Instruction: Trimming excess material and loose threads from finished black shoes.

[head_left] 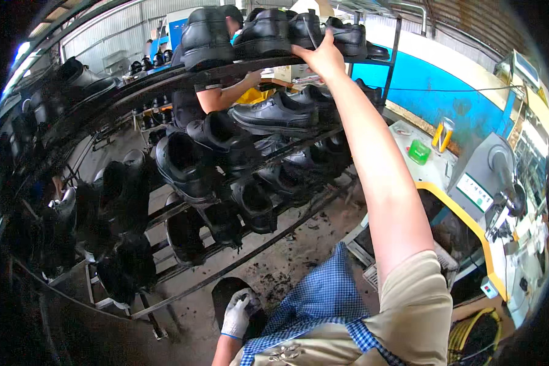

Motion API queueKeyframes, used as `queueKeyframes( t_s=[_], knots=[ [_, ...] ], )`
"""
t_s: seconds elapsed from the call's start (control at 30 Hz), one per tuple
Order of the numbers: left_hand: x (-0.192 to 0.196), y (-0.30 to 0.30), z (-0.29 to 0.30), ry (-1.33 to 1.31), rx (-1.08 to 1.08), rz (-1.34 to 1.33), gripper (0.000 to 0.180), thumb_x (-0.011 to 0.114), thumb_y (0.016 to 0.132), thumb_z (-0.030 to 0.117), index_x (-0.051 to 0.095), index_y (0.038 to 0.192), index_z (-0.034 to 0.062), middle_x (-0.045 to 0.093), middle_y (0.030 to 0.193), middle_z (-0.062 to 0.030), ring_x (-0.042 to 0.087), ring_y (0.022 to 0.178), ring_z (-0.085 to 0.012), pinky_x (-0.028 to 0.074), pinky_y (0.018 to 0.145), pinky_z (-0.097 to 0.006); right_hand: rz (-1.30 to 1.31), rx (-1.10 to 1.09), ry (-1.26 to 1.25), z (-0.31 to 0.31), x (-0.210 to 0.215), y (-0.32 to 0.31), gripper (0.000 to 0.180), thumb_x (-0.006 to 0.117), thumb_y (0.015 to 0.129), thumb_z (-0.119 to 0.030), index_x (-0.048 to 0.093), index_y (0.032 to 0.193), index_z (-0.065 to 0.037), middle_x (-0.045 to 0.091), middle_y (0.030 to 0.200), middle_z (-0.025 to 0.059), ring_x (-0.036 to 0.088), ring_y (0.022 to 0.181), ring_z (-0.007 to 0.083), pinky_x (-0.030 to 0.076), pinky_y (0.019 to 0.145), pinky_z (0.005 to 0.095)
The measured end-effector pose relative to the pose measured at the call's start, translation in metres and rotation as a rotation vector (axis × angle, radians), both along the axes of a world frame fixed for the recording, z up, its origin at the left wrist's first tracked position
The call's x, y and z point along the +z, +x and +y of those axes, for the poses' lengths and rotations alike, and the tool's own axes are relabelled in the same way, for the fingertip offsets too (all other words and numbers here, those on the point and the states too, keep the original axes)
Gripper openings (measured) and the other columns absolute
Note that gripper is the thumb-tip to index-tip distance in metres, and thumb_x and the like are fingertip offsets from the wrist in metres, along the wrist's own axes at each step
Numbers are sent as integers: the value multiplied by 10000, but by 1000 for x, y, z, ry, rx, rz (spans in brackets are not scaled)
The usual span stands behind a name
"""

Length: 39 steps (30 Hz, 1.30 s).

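Note:
My right arm stretches up to the top shelf of a shoe rack. There my bare right hand [322, 58] is closed around the lower heel end of a black leather shoe [305, 28], thumb upright on its right side. Other black shoes stand close on both sides, one black shoe [264, 35] to the left and another black shoe [349, 36] to the right. Low in front of my body, my left hand [236, 316] wears a white knit glove with a blue cuff edge. Its fingers are curled, and what they hold, if anything, is hidden.
The black metal rack [195, 290] carries several tiers of black shoes. Behind it stands a person with a bare forearm [226, 96]. On the right is a grey machine [479, 174] with a yellow-edged table [463, 216], a green container [418, 151] and a plastic crate [442, 259].

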State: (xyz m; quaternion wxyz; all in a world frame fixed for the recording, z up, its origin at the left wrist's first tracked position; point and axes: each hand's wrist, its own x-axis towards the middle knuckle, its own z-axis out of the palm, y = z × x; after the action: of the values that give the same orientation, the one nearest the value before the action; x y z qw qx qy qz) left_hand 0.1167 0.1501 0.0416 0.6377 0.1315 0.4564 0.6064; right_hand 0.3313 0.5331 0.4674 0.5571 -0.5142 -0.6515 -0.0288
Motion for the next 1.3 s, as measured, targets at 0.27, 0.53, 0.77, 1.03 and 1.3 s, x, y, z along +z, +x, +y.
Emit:
queueKeyframes(
  t_s=[0.27,0.53,0.77,1.03,1.3],
  knots=[
    [15,7,-3,11,-72,127,203,546,887,97,560,1087,64,622,921,-67,621,847,-208,531,765,-375,401,389,218,-22,-22,44,682,782,654,-394,518,1143,2,671,885,106,660,664,205,517,592,312],
    [1,4,-9,73,-114,-107,173,533,889,121,561,1053,71,569,895,-47,569,814,-190,511,753,-360,1204,575,141,-201,-154,91,335,505,890,-316,569,674,-68,605,1137,159,652,951,237,260,336,140],
    [47,24,28,520,-173,-211,453,585,871,241,447,1267,70,519,1221,-106,501,1142,-252,395,968,-387,1491,916,-473,-256,-337,102,532,552,815,-441,508,1204,-80,628,1066,143,657,778,267,330,314,183],
    [88,8,51,571,349,315,578,661,713,16,459,1255,34,530,1212,-100,511,1108,-227,398,966,-338,287,949,-763,-311,-412,78,940,801,558,-30,317,1364,-3,459,1320,139,414,1256,275,316,1059,428],
    [107,15,34,599,259,458,625,687,730,80,410,1287,20,517,1209,-95,492,1103,-183,378,973,-320,789,883,-1009,-332,-497,54,889,785,656,-137,260,1365,-31,423,1329,146,389,1256,255,295,1071,380]
  ],
)
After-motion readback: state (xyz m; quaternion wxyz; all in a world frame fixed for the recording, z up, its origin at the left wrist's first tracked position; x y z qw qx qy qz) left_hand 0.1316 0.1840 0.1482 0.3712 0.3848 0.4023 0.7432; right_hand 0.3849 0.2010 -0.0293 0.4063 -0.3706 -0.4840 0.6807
